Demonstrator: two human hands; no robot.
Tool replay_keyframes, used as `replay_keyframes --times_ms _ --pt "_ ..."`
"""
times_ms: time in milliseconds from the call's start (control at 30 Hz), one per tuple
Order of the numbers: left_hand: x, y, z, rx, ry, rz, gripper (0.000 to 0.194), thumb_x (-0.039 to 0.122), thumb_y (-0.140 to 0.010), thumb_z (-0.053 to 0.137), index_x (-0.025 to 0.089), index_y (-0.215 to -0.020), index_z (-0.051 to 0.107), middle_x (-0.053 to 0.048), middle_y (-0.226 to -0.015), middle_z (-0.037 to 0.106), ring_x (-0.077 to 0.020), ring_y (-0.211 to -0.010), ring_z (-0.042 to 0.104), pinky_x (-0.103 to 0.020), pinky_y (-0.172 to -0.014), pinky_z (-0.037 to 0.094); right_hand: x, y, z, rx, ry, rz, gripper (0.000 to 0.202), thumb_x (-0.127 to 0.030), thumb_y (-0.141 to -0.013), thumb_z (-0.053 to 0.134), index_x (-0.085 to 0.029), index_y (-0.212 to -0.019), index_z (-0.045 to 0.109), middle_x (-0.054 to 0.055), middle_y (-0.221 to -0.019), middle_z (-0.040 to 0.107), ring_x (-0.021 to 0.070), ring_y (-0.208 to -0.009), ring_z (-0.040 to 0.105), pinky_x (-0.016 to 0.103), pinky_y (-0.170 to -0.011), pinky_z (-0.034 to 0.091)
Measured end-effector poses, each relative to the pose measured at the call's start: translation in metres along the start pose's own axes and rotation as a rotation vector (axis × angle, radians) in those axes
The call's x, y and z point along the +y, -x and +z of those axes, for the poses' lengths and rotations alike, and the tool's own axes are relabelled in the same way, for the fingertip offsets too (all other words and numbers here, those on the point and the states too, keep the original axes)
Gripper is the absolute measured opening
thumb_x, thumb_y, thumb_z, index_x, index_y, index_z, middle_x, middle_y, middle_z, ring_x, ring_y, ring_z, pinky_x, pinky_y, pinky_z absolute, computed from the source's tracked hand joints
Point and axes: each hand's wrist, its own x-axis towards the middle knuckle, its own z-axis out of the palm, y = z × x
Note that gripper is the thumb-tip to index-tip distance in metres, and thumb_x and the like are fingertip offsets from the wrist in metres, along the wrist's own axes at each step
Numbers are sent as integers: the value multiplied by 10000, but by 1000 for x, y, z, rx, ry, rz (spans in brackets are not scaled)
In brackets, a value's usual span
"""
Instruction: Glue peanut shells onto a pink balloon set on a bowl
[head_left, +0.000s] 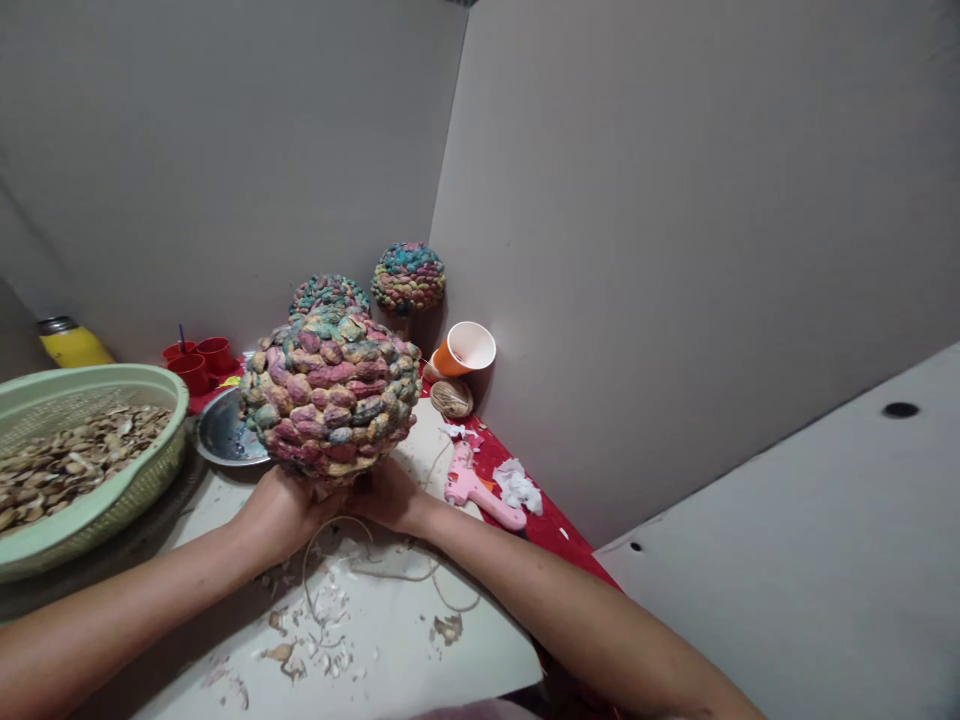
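Observation:
A large ball covered in painted peanut shells, in pinks, yellows and blue-greens, is held up over the white board. My left hand is closed around its underside from the left. From the right, my right hand meets it beneath the ball, also closed against its base. The ball hides most fingers of both hands. A thin strand of twine loops down just below the hands and trails over the board to the right.
Left stands a green basket of shells, with a metal bowl, red cups and a yellow bottle behind. Two similar balls stand at the back. Right are an orange cup, twine ball, pink glue gun and crumpled tissue.

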Motion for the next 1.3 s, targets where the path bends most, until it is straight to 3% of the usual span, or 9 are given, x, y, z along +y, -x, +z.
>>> replay_keyframes --times_ms 167,267,367,500,633,900,1000,1133,1300 --pt "-5 -1 -2 -55 -103 15 319 297 -842 527 184 -1064 725 -151 -1119 726 -324 -1012 681 -445 -867 557 -11 5 -9 -9 -81 -61 405 -275 -728 777 -257 -1109 640 38 -1091 711 265 -978 658 366 -840 524" --pt "-6 -2 -4 -35 -25 16 315 317 -834 551 204 -1078 715 -119 -1208 698 -322 -1111 646 -425 -908 547 -13 10 -16 118 -142 -112 495 -282 -735 761 -239 -1201 601 72 -1249 647 277 -1133 593 416 -971 474" --pt "-5 -2 -6 -28 41 51 288 340 -853 536 213 -1031 724 -99 -1189 710 -315 -1122 642 -419 -945 533 -9 14 -18 231 -223 -151 456 -328 -737 751 -183 -1151 629 115 -1209 655 287 -1118 591 425 -967 476" --pt "-3 -3 -8 -33 71 77 303 312 -856 516 211 -1052 723 -91 -1117 736 -298 -1109 647 -418 -1009 491 -11 14 -18 157 -458 -138 339 -419 -717 771 -195 -955 680 86 -1029 715 287 -995 643 423 -902 518" --pt "-4 -4 -8 -54 79 77 348 287 -842 524 201 -1125 708 -103 -1153 723 -308 -1123 641 -430 -1012 491 -27 15 -23 113 -623 -46 459 -521 -600 818 -233 -917 655 69 -1047 725 304 -984 664 454 -905 537" --pt "-8 -1 -3 -59 66 69 372 227 -824 557 192 -1170 690 -115 -1240 684 -318 -1173 614 -440 -1013 488 -33 15 -14 79 -604 -15 343 -561 -671 763 -246 -785 690 40 -868 746 281 -905 687 436 -848 569" --pt "-10 -2 -2 -55 92 93 409 221 -803 584 192 -1203 667 -109 -1244 682 -308 -1194 598 -436 -1024 478 -28 11 -6 122 -609 -13 354 -580 -675 754 -252 -799 704 33 -871 746 266 -897 681 404 -857 560" --pt "-13 -4 -1 -46 147 100 392 250 -786 598 196 -1164 686 -99 -1243 684 -308 -1181 607 -434 -1032 472 -25 10 -4 186 -652 -107 286 -486 -699 788 -251 -855 745 32 -926 751 267 -926 674 391 -906 527" --pt "-8 -4 -6 -41 297 50 402 338 -775 614 169 -1130 693 -109 -1237 684 -311 -1144 628 -429 -1010 492 -16 10 -2 148 -657 -117 266 -502 -729 765 -262 -844 758 30 -907 748 270 -884 674 399 -857 542"
